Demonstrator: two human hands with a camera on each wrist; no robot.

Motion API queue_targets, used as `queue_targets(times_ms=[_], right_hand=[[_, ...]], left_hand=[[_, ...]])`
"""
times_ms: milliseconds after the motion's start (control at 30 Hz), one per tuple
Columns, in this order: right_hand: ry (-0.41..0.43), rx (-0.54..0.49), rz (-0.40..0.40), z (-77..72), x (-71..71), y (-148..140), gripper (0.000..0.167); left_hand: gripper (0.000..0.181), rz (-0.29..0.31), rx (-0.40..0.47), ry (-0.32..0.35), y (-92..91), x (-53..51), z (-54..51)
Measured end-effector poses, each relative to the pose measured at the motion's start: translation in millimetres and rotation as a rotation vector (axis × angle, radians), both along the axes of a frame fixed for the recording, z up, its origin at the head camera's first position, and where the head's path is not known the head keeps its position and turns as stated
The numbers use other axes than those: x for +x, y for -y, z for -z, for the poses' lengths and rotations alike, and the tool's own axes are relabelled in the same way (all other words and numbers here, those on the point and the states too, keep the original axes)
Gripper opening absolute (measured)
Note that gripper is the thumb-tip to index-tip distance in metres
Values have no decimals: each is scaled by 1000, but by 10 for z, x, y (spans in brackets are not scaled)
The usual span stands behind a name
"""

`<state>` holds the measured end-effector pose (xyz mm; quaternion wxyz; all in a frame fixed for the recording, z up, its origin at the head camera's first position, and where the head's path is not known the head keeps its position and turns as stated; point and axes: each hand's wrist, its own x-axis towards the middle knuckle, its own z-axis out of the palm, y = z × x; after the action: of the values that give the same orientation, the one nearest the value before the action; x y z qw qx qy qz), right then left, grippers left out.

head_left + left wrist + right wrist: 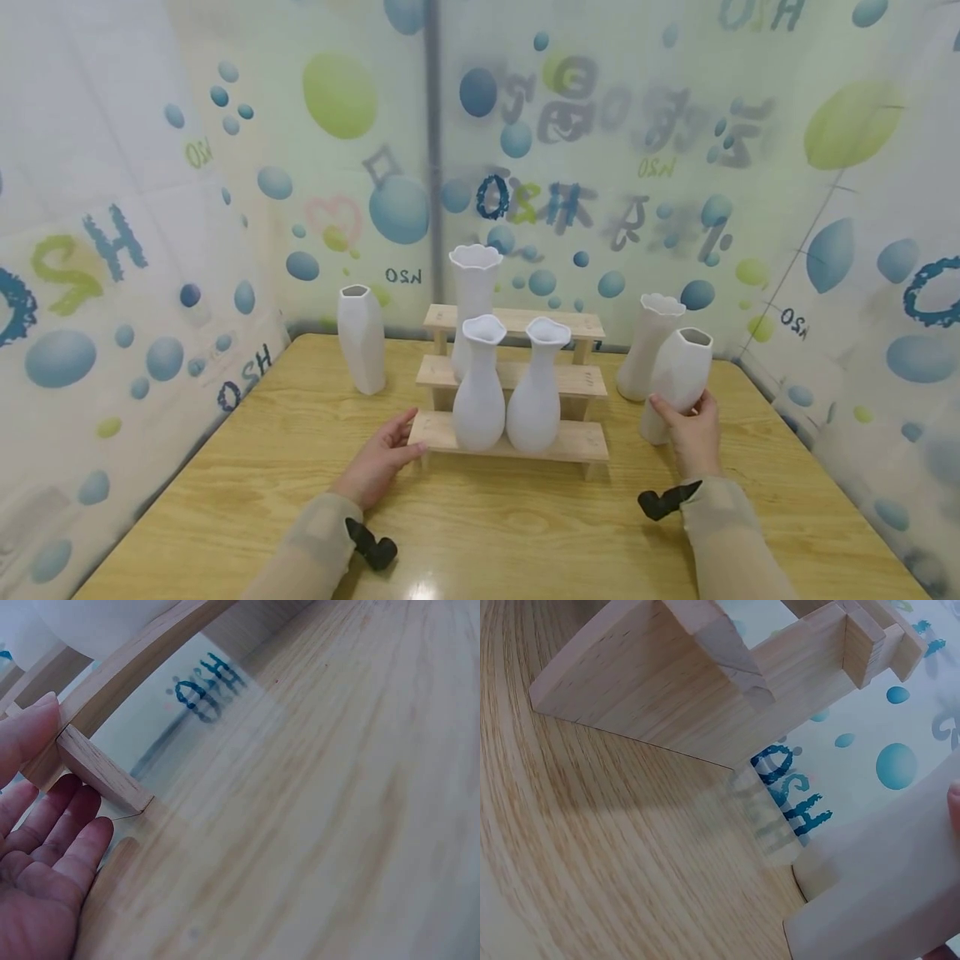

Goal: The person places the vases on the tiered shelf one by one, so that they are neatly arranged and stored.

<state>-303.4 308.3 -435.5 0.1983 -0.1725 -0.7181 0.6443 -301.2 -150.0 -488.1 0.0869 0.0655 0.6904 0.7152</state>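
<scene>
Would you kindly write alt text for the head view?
A person's right hand grips a white vase; the left hand touches a tiered wooden stand bearing three more vases. Two other vases flank it on the table.

On the pale back sheet printed with blue and green bubbles (618, 42), we read a mirrored blue-and-green "H2O" (524, 203) around its middle, a small dark "H2O" (403, 276) nearer its bottom edge, also reversed, and a yellow-green "H2O" (656, 168) towards its right edge. Grey handwriting (566, 122) there stays illegible to us. The bubble-printed left sheet (97, 50) carries a large reversed "H2O" (66, 271) by its left edge and a smaller "H2O" (243, 381) near its lower right corner. In the right wrist view we find a reversed blue "H2O" (790, 787).
</scene>
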Motion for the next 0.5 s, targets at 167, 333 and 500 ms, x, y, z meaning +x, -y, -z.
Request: queue_targets(times_ms=[167, 333, 500], right_hand=[[8, -1, 7, 2, -5, 1, 93], [10, -11, 14, 10, 4, -5, 95], [16, 8, 26, -5, 45, -17, 96]], left_hand=[[72, -8, 5, 5, 1, 0, 0], [71, -7, 20, 10, -8, -2, -2], [71, -5, 17, 9, -21, -6, -9]])
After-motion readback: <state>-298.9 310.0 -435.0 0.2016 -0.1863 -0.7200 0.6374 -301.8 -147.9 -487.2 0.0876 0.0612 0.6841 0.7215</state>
